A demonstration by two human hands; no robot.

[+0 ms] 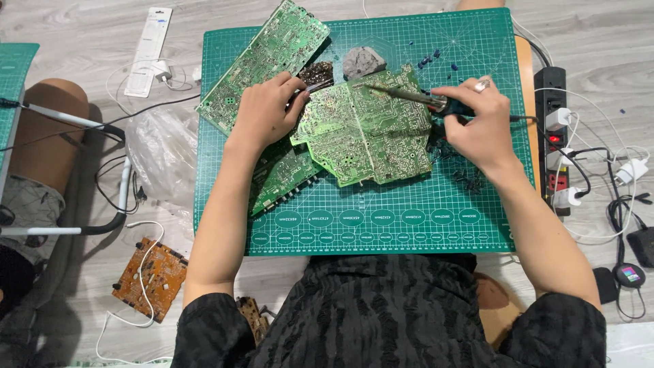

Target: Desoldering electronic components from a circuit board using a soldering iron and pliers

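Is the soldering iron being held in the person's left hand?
No, the right hand holds the soldering iron; the left hand rests on the circuit board.

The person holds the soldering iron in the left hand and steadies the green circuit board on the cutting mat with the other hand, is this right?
Not quite. The head view shows the soldering iron in the right hand; the left hand steadies the green circuit board on the cutting mat.

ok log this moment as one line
left hand steadies pale green circuit board | right hand holds soldering iron, tip on board | green cutting mat
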